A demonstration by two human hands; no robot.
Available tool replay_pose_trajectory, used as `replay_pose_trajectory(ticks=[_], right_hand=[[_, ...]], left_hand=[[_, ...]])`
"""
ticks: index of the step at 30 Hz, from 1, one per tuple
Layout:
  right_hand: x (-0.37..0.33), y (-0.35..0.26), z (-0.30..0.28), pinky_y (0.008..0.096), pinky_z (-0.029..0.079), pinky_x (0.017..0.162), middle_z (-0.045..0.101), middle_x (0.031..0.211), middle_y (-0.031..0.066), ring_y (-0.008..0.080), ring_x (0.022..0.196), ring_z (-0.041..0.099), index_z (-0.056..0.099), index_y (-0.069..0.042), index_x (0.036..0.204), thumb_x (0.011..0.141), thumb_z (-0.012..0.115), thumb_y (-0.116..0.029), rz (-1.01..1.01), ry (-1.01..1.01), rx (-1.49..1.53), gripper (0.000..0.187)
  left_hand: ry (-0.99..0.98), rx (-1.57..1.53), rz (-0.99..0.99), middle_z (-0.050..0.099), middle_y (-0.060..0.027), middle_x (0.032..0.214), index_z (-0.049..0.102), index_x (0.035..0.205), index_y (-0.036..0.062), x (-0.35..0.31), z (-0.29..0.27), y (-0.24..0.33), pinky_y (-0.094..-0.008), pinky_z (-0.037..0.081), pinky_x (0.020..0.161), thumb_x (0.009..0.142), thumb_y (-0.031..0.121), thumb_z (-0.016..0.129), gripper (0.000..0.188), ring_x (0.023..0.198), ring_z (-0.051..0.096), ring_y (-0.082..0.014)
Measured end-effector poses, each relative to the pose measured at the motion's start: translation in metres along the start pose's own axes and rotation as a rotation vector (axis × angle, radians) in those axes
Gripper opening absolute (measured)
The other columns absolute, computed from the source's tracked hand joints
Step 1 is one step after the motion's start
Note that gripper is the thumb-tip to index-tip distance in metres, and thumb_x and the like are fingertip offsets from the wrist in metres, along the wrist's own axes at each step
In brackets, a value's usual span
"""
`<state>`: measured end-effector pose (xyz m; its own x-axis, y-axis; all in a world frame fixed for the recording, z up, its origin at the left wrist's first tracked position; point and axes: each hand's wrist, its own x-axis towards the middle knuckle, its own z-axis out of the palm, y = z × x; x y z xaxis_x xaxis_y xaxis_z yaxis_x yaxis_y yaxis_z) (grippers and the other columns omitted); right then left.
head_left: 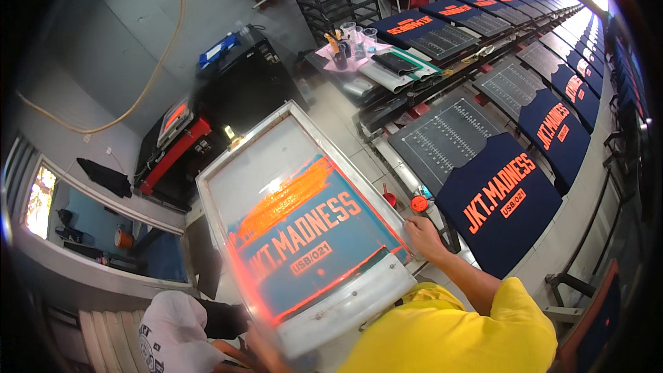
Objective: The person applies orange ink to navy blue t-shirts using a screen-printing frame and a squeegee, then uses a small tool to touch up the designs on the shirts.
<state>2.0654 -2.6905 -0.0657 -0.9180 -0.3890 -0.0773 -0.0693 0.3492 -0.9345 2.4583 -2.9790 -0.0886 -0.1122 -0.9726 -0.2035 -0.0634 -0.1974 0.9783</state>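
Observation:
I hold a large aluminium screen-printing frame (228,155) tilted in front of me. Its teal mesh carries an orange lettering stencil and a smear of orange ink (283,200). My right hand (423,235) grips the frame's right rail near the lower corner. My left hand (266,354), blurred, clasps the lower left edge of the frame. A metal squeegee bar (345,304) lies along the frame's near end. To the right, a navy t-shirt (501,200) with a fresh orange print lies flat on the print table.
Long rows of navy shirts (559,124) on pallets run away to the upper right. A small table with cups and tools (352,45) stands behind. A black and red machine (179,141) is on the left. Another person in a white cap (173,331) crouches lower left.

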Motion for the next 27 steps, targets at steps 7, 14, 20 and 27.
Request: replay_pose_trajectory(ticks=[7,14,20,27], right_hand=[[0.11,-0.033,0.076,0.0398,0.049,0.079,0.067,0.091,0.0239,0.032,0.088,0.067,0.066,0.004,0.108,0.091,0.05,-0.023,0.049,0.004,0.055,0.035],[0.234,-0.083,0.159,0.0353,0.047,0.083,0.067,0.098,0.0209,0.0279,0.092,0.063,0.062,0.006,0.115,0.093,0.048,-0.019,0.035,0.02,0.184,0.035],[0.318,-0.129,0.2,0.0316,0.047,0.085,0.065,0.102,0.017,0.021,0.094,0.061,0.058,0.005,0.121,0.094,0.052,-0.019,0.083,-0.001,0.285,0.036],[0.425,-0.161,0.267,0.0334,0.048,0.076,0.061,0.107,0.0178,0.0243,0.087,0.06,0.057,0.004,0.121,0.091,0.059,-0.023,0.077,0.147,0.445,0.041]], left_hand=[[-0.08,0.067,-0.004,0.059,-0.0033,0.075,0.066,0.087,-0.0051,0.15,0.065,0.044,-0.0283,0.045,0.064,0.102,0.052,0.034,0.067,0.07,0.055,-0.0151],[-0.099,0.051,0.058,0.06,-0.0037,0.071,0.065,0.085,0.0006,0.309,0.136,0.108,-0.0245,0.044,0.061,0.098,0.065,0.035,0.071,0.062,0.054,-0.0141],[-0.194,-0.02,-0.015,0.06,-0.0056,0.074,0.063,0.085,-0.0007,0.409,0.215,0.167,-0.0274,0.044,0.067,0.098,0.062,0.039,0.069,0.069,0.055,-0.0155],[-0.398,-0.052,-0.013,0.063,-0.0068,0.081,0.063,0.093,-0.0005,0.579,0.314,0.21,-0.0275,0.047,0.07,0.098,0.061,0.041,0.066,0.075,0.059,-0.0161]])
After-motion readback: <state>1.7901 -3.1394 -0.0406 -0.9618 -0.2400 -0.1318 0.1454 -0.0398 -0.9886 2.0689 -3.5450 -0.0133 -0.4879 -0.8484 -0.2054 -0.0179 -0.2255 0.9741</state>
